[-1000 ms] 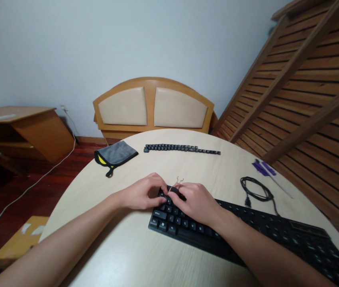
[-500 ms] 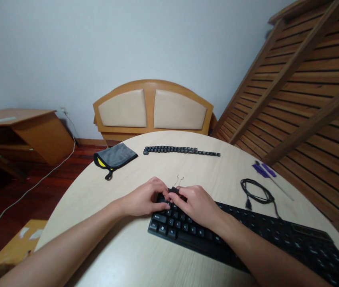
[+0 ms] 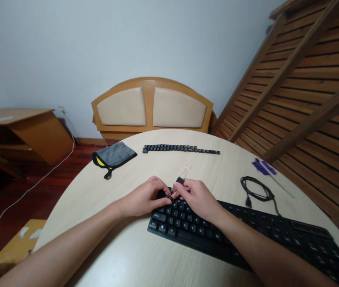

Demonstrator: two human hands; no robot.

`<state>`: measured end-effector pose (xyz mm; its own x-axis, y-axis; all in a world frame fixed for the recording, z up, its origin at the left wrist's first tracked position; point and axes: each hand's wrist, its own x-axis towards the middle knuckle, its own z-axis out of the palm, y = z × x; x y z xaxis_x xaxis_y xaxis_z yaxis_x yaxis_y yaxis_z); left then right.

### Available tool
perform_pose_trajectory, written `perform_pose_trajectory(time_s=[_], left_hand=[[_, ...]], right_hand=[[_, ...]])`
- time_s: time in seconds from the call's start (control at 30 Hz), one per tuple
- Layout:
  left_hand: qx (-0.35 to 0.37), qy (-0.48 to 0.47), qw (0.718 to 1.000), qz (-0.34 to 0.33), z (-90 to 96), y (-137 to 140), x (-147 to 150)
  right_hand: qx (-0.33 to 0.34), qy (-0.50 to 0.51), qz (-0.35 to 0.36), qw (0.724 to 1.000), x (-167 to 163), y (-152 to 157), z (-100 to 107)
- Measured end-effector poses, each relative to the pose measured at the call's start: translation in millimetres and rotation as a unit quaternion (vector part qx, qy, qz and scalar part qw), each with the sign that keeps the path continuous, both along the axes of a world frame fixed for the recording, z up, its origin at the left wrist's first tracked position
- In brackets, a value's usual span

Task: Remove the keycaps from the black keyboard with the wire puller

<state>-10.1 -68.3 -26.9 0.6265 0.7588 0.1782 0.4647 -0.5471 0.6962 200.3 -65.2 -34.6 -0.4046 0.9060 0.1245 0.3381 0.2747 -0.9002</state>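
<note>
A black keyboard (image 3: 193, 243) lies across the table's front right, with some keycaps gone from its upper rows. Over its far left corner, my left hand (image 3: 148, 196) pinches a small black keycap (image 3: 171, 198) between thumb and fingers. Just right of it, my right hand (image 3: 197, 196) is closed round the black handle of a wire keycap puller (image 3: 180, 180), whose two wire prongs point up and away from the keys. The fingertips of both hands nearly meet; whether the right fingers also touch the keycap I cannot tell.
Loose keycaps (image 3: 172, 148) stand in rows near the table's far edge. A folded grey cloth (image 3: 115, 154) lies at the left. On the right are a coiled black cable (image 3: 255, 189) and a thin brush-like tool (image 3: 278, 185) by purple pieces (image 3: 261, 167).
My right hand has turned the puller up and slightly right, away from the keys. Between my left fingers a keycap now shows. The keyboard has barely shifted.
</note>
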Motion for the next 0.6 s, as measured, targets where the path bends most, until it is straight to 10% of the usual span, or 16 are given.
perform_pose_trajectory(time_s=[0.6], left_hand=[[-0.034,-0.143,0.985,0.085,-9.1,-3.0,12.4]], right_hand=[[-0.071,0.113,-0.044,0.990,-2.0,4.3,4.0]])
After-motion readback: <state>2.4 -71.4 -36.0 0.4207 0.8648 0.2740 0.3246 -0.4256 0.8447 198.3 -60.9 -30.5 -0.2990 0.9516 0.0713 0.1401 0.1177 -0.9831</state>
